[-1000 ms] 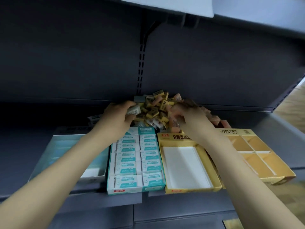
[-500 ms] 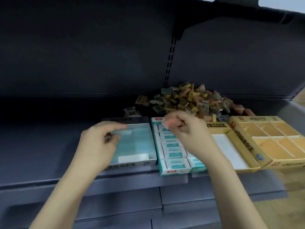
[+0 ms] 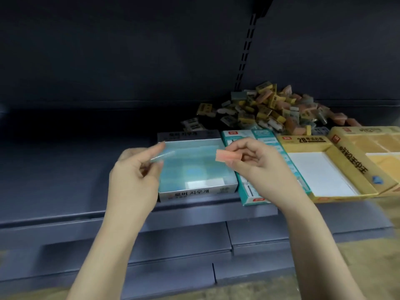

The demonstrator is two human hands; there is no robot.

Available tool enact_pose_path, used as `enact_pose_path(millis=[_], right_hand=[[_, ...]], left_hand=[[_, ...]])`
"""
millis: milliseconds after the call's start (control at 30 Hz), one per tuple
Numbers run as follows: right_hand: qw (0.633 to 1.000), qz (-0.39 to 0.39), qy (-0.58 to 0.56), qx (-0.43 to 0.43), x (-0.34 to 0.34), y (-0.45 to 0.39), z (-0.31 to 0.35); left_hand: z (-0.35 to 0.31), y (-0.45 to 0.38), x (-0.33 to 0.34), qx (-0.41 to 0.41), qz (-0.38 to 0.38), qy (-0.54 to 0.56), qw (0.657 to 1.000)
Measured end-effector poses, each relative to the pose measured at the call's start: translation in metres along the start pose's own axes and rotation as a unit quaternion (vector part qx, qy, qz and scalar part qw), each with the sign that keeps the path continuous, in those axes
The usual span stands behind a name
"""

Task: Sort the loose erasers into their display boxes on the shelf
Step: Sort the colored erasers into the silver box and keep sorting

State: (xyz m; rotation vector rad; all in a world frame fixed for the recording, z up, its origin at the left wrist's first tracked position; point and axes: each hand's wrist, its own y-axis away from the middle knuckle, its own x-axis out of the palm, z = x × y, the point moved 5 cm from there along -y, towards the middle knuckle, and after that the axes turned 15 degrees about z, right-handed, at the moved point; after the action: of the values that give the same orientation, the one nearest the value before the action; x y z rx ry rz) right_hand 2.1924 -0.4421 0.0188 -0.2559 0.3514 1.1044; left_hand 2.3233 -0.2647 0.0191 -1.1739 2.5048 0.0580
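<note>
A heap of loose erasers (image 3: 270, 109) lies at the back of the shelf. In front stand a grey box with a pale blue inside (image 3: 190, 192), a teal box of white erasers (image 3: 255, 199), a yellow 2B box (image 3: 303, 140) and a divided yellow box (image 3: 355, 156). My left hand (image 3: 134, 169) pinches a pale blue eraser (image 3: 162, 155) over the grey box's left edge. My right hand (image 3: 257, 161) holds a pink eraser (image 3: 227, 155) over the grey box's right side.
The dark shelf (image 3: 65, 169) stretches left of the boxes. A slotted upright (image 3: 246, 50) runs up the dark back panel. Lower shelf ledges (image 3: 173, 245) step out below, and a tan floor (image 3: 368, 267) shows at the lower right.
Both hands drew back from the eraser heap, each carrying an eraser, and now hover over the grey box. The view swung left, so the boxes sit further right.
</note>
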Motion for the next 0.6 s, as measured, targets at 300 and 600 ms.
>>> enact_pose_path(millis=[300, 600], right_hand=[[0.985, 0.138, 0.096, 0.033, 0.021, -0.014, 0.022], [0.961, 0.152, 0.225, 0.056, 0.015, -0.021, 0.026]], left_hand=[[0.010, 0.001, -0.005, -0.034, -0.005, 0.059, 0.998], [0.008, 0.003, -0.006, -0.049, 0.040, 0.125, 0.990]])
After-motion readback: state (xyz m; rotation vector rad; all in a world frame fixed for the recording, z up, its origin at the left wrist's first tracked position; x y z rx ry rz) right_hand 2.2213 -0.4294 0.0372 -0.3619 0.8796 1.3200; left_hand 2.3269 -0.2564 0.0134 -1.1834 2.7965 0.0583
